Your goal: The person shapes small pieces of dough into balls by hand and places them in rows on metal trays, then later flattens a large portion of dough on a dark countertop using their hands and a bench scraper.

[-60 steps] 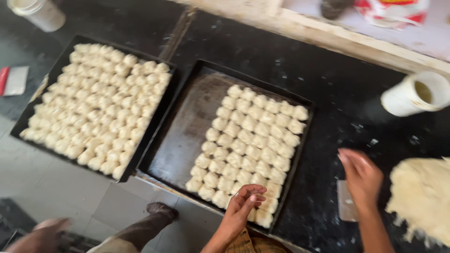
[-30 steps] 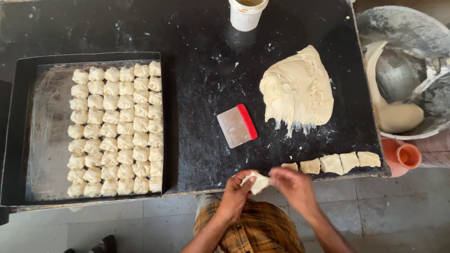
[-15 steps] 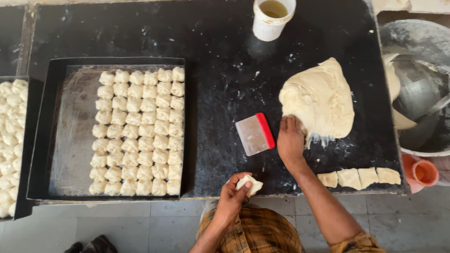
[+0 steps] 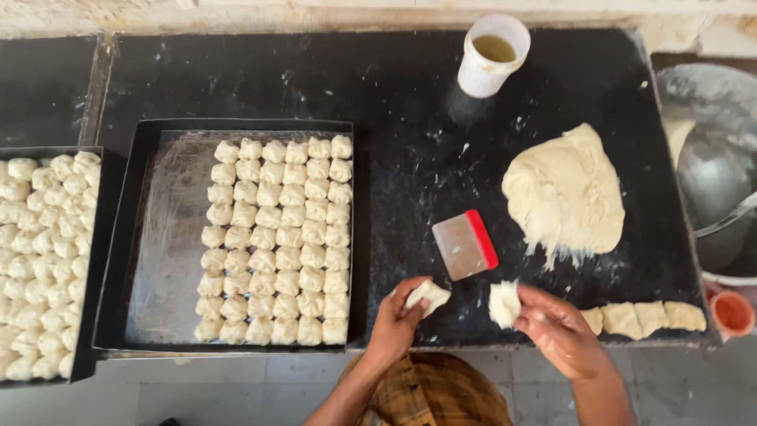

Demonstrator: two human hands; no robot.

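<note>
My left hand [image 4: 397, 319] holds a small folded dough piece [image 4: 430, 295] near the front edge of the black worktop [image 4: 260, 79]. My right hand [image 4: 558, 327] grips another small dough piece [image 4: 504, 303] beside it. A row of cut dough pieces [image 4: 643, 317] lies to the right of my right hand. A big lump of dough [image 4: 565, 194] rests further back. A metal scraper with a red handle [image 4: 465, 244] lies between the lump and my hands. A black tray [image 4: 158, 237] to the left has several rows of dough pieces [image 4: 276, 241] in its right half.
A second tray full of dough pieces [image 4: 43, 260] is at the far left. A white cup of yellowish liquid [image 4: 492, 55] stands at the back. A large metal bowl [image 4: 710, 173] and a small orange cup [image 4: 732, 312] sit at the right.
My right hand has come back from the big dough lump to the front edge, now with a small piece in it. The view has shifted slightly left.
</note>
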